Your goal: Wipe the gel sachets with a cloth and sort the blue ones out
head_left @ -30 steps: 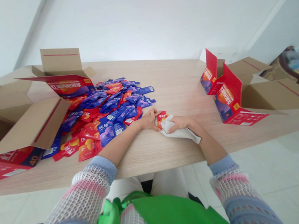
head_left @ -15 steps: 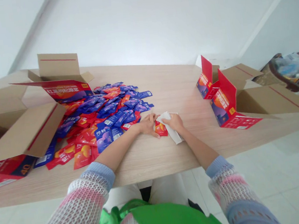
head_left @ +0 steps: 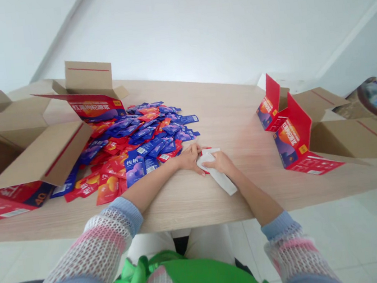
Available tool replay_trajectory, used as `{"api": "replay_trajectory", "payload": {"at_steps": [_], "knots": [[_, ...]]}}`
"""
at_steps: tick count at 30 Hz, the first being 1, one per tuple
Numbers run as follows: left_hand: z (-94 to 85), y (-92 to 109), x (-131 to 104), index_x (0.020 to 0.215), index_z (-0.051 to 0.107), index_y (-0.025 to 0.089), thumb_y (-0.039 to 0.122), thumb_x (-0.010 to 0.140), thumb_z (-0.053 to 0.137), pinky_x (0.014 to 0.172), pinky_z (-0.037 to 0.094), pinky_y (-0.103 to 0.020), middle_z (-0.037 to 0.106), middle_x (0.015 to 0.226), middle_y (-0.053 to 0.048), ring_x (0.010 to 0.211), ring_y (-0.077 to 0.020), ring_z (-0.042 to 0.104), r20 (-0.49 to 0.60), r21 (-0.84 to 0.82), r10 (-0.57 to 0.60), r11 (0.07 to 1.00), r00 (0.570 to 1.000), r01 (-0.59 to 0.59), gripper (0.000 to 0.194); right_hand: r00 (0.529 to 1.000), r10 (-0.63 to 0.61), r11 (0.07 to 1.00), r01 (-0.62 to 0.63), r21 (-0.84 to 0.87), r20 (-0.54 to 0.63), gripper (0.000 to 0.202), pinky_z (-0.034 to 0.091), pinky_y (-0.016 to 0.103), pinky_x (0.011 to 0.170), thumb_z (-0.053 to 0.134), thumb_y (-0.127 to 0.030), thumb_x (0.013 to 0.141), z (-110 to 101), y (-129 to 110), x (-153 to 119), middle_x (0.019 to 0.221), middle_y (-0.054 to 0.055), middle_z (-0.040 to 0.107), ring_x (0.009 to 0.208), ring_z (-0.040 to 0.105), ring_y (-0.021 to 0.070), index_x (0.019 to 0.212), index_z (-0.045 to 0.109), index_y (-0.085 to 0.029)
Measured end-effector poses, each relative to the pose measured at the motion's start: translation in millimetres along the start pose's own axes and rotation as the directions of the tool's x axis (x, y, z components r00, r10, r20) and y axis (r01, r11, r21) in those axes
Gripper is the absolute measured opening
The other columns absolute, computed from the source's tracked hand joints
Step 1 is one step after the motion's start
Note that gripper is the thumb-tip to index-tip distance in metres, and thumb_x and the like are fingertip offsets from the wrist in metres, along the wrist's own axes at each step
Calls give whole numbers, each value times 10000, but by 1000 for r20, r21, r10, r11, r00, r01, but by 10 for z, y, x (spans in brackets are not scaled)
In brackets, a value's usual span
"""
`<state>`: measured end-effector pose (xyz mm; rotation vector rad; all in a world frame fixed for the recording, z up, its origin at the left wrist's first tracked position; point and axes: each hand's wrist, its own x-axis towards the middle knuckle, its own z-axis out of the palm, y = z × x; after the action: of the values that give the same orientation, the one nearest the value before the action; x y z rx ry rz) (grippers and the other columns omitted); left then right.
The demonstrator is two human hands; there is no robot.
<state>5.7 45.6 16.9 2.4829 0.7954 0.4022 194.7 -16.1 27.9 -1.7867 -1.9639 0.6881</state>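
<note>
On the wooden table lies a red sachet (head_left: 204, 150), mostly covered by a white cloth or tissue (head_left: 220, 178). My right hand (head_left: 218, 162) has its fingers closed on the white cloth and presses it over the sachet. At the sachet's left edge, my left hand (head_left: 191, 158) rests on the table with thumb and fingers apart, its fingertips touching that edge. Left of my hands spreads a pile of blue and red sachets (head_left: 140, 138).
Open cartons stand at the left (head_left: 26, 151) and behind the pile (head_left: 92, 108). Two open red boxes are at the right, a smaller one (head_left: 268, 107) and a larger one (head_left: 293, 141). The table's front edge (head_left: 198, 226) runs before my body.
My right hand has moved the white cloth left and down over the red sachet, which now shows only at its edges. The camera view has shifted slightly.
</note>
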Motion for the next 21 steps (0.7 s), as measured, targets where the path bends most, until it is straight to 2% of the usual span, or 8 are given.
{"api": "replay_trajectory", "payload": {"at_steps": [4,6,8,11,14,18,21], "knots": [[11,-8,18,1347,300,105,732,396,762,1061,364,-450,406,1280,-172,1266,-360,410,22,-20,-39,999,999,39,1229,963,184,972,-208,-106,-199,366,400,235,623,628,-542,778,-6,-35,126,885,54,725,771,650,187,950,728,-235],[22,-23,22,1339,288,112,722,415,761,1064,362,-451,405,1289,-173,1275,-356,409,19,-31,-38,999,999,39,1204,939,211,953,-259,-156,-270,406,400,238,637,583,-583,802,-44,-21,177,912,70,727,806,653,197,962,728,-239],[37,-43,28,1356,261,107,708,427,766,1072,353,-452,392,1318,-190,1296,-359,397,16,-37,-34,999,999,34,1216,942,185,947,-247,-206,-280,423,396,235,646,571,-596,810,-98,2,222,934,77,728,835,651,199,970,727,-237],[53,-63,31,1418,150,72,705,401,774,1094,310,-476,303,1420,-263,1358,-395,319,2,-45,-57,997,998,57,1351,975,101,951,-153,-267,-198,394,375,227,625,600,-563,801,-156,1,271,931,75,729,821,642,192,961,728,-227],[49,-59,22,1457,23,30,708,355,787,1119,258,-491,233,1469,-320,1394,-412,253,-12,-60,-69,996,998,69,1503,999,-36,967,27,-255,-32,323,335,225,578,645,-490,777,-134,-57,242,843,59,718,719,611,165,869,730,-192],[22,-40,4,1489,9,66,730,367,775,1122,233,-524,262,1474,-293,1389,-406,267,-26,-44,-44,998,999,43,1512,953,-258,951,279,-130,159,257,287,228,544,659,-406,753,-100,-79,116,655,2,625,592,511,120,711,681,-153],[-2,-17,-3,1506,152,160,726,402,774,1113,225,-546,217,1499,-236,1376,-414,278,-5,18,-4,1000,1000,4,1388,905,-320,945,327,20,282,289,274,222,532,661,-413,741,-180,12,90,597,-30,539,562,450,101,656,638,-138]]}}
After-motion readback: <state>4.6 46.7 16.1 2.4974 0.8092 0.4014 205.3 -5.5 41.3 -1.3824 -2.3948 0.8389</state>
